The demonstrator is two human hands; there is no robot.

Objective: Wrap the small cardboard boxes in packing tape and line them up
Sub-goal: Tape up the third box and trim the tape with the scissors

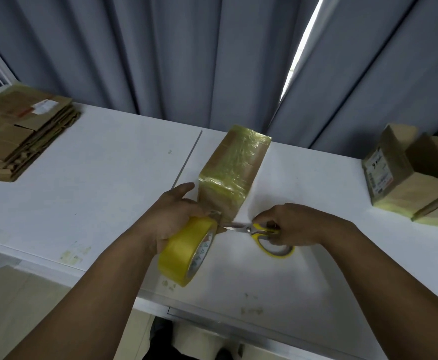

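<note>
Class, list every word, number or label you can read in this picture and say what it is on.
"9": white label on the open box at right; its smaller print is unreadable.
Too blurred: sticker on the flattened cardboard stack.
Unreadable: print on the tape roll core.

Forearms are reaching in from 7 and 4 o'clock. The left hand (176,219) is curling round the tape (184,253), one finger pointing to 1 o'clock; the right hand (298,224), at its 3 o'clock, is gripping the scissors (254,229), knuckles up.
</note>
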